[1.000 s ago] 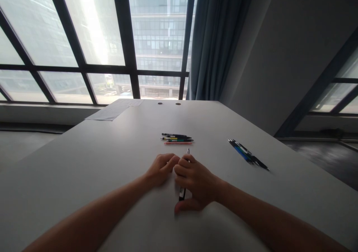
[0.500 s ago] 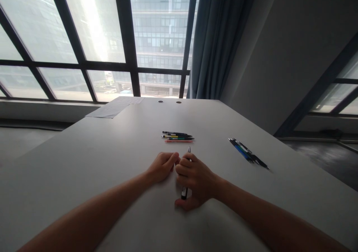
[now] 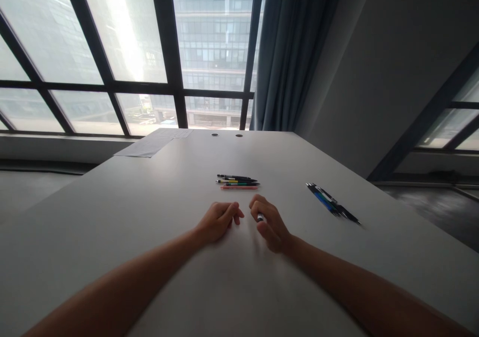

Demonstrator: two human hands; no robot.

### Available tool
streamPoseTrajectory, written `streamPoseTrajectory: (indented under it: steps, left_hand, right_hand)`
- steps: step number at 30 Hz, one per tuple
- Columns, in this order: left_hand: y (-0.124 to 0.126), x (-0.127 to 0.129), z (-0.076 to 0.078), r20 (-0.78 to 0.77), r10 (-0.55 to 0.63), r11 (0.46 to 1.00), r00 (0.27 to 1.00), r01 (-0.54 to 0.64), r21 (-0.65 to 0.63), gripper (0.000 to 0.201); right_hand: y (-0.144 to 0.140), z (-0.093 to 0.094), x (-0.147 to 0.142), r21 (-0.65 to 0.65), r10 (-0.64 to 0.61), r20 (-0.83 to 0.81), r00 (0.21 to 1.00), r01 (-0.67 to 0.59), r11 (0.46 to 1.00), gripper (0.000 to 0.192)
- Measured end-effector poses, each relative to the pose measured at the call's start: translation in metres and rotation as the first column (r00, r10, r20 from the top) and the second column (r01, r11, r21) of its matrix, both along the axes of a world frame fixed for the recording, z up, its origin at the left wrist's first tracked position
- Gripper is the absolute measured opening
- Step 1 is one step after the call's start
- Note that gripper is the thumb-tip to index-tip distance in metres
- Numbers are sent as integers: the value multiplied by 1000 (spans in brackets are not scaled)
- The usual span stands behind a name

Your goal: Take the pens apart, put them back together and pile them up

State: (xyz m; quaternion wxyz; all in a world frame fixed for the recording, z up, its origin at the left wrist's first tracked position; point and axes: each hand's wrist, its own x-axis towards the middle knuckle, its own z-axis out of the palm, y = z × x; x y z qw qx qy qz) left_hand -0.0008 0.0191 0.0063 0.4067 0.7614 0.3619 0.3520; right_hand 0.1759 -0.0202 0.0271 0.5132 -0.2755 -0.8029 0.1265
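Note:
My right hand (image 3: 272, 223) is closed around a pen (image 3: 260, 217). Only the pen's pale and black end shows, between the thumb and curled fingers; my hand hides the remainder. Just to the left, my left hand (image 3: 219, 221) rests on the white table with its fingers loosely curled together and the thumb over them. Nothing shows in it, and a small gap parts it from my right hand. Beyond both hands lies a group of pens (image 3: 238, 182), side by side and roughly crosswise, with black, yellow, green and pink barrels.
A second group of pens (image 3: 331, 201), blue, green and black, lies slantwise on the table (image 3: 179, 177) at the right. Paper sheets (image 3: 144, 145) lie at the far left. Two round inserts sit near the far edge, with a window and a curtain (image 3: 292, 58) behind.
My right hand has moved right, away from my left hand, and turned, so the pen that stretched lengthwise now shows only its end. My left hand has stayed in place.

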Motion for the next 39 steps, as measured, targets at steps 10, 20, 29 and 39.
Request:
streamPoseTrajectory:
  steps: [10,20,29,39]
  left_hand:
    - [-1,1,1,-17,9,1000,1000,-9,-7,67]
    - [-4,0,7,-33,11,998,999,-9,69,67]
    - [0,0,1,-40,22,999,999,-20,44,65]
    - [-2,-1,3,-30,6,999,1000,-4,45,61]
  right_hand:
    - [5,-5,5,66,-77,-18,997,78,995,52]
    - [3,0,8,431,-76,480,874,-160,888,45]
    - [3,1,6,457,-256,441,860,30,889,43]
    - [6,1,8,462,-304,403,863,95,882,41]
